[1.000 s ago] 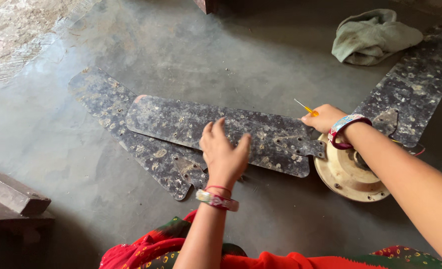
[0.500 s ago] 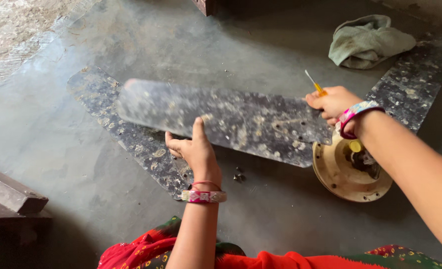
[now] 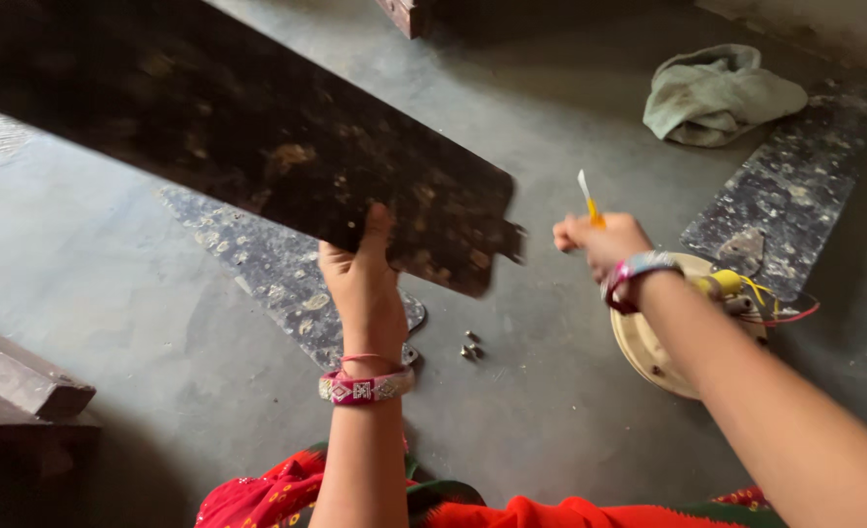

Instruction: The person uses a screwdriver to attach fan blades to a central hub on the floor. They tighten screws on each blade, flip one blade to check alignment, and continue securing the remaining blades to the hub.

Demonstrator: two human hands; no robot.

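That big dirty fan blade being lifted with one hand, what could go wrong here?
The left hand grips the lifted fan blade only at one edge, so the long blade could tip or slip and land on the blade on the floor. The loose screws lie unprotected on the concrete floor and might get knocked away. The right hand holds a yellow screwdriver close to the blade's end; they could collide.

Three fan blades — one lifted [image 3: 257, 137], two on the floor [image 3: 277, 274] [image 3: 795, 196] — one motor hub [image 3: 648, 342], one cloth [image 3: 717, 93], one screwdriver [image 3: 587, 198], a few loose screws [image 3: 470, 345].
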